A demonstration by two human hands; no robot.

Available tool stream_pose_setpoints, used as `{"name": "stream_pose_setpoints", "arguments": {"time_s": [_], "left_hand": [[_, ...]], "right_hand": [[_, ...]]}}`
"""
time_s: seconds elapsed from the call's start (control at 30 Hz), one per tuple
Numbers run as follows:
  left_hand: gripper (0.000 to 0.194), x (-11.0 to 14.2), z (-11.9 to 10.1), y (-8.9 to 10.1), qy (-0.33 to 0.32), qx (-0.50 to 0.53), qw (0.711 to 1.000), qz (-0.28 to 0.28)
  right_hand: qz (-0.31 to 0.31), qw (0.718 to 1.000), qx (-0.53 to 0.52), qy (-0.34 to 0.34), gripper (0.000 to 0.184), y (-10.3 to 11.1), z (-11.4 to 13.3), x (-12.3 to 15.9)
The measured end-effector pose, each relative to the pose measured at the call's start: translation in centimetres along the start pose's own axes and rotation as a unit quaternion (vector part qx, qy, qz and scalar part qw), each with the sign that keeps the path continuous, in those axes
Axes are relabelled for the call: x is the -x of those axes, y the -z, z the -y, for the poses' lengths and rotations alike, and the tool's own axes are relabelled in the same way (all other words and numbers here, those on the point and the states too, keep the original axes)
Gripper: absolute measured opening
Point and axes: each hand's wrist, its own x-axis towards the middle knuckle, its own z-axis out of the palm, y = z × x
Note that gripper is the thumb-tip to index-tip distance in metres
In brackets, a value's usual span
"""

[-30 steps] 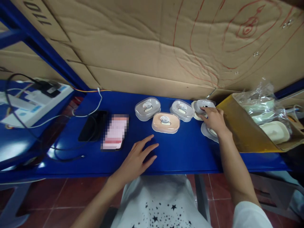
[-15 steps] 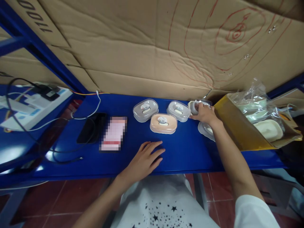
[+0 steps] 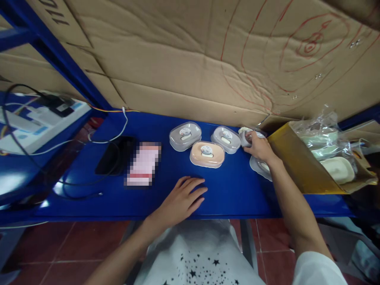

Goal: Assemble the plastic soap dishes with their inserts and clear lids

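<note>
My right hand (image 3: 259, 148) is at the back right of the blue table, its fingers bent round a greyish soap box (image 3: 244, 137) that they partly cover. Below that hand lies another clear-lidded soap box (image 3: 259, 167), partly hidden by my wrist. Left of these, a grey soap box (image 3: 226, 139), a peach soap box (image 3: 207, 154) and a second grey soap box (image 3: 185, 136) stand close together, each with a round label. My left hand (image 3: 185, 196) lies palm down near the front edge, fingers spread, holding nothing.
An open cardboard box (image 3: 292, 158) on the right holds pale dishes (image 3: 338, 170) in clear plastic. On the left lie a phone with a blurred screen (image 3: 143, 163), a black phone (image 3: 114, 156), cables and a power strip (image 3: 38, 130). Cardboard (image 3: 166, 59) lines the back.
The view has shifted slightly, so the table's objects appear a little further right. My right hand stays at the same soap box with its fingers slightly moved; my left hand rests unchanged.
</note>
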Motion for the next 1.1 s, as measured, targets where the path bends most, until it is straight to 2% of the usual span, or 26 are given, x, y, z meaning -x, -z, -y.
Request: {"name": "stream_pose_setpoints", "arguments": {"time_s": [0.2, 0.33, 0.47, 0.6, 0.7, 0.8, 0.97, 1.1], "left_hand": [[0.026, 0.0, 0.1, -0.1, 0.004, 0.008, 1.0, -0.004], [0.026, -0.1, 0.0, -0.1, 0.008, 0.008, 1.0, 0.001], [0.031, 0.1, -0.1, 0.0, 0.021, 0.023, 0.999, -0.007], [0.043, 0.5, -0.3, 0.4, 0.067, 0.074, 0.994, -0.038], [0.044, 0.6, -0.5, 0.6, 0.069, 0.085, 0.993, -0.031], [0.044, 0.5, -0.9, 0.7, 0.07, 0.087, 0.993, -0.024], [0.048, 0.7, -1.4, 0.4, 0.064, 0.083, 0.995, 0.001], [0.051, 0.0, -1.8, 0.2, 0.03, 0.05, 0.998, 0.024]], "right_hand": [[-0.036, 0.996, -0.071, 0.038, 0.054, 0.2, -0.8, 0.1], [-0.068, 0.986, -0.139, 0.053, 0.049, 1.6, -0.8, 0.8], [-0.11, 0.959, -0.242, 0.095, 0.048, 3.7, 0.1, 3.4], [-0.097, 0.954, -0.255, 0.121, 0.045, 4.5, 1.9, 7.5], [-0.106, 0.956, -0.237, 0.136, 0.043, 3.9, 3.5, 10.7], [-0.111, 0.953, -0.217, 0.182, 0.036, 2.3, 5.6, 13.8], [-0.048, 0.935, -0.213, 0.28, 0.03, -1.1, 8.8, 18.7], [-0.102, 0.934, -0.235, 0.251, 0.031, -2.7, 9.3, 21.0]]}}
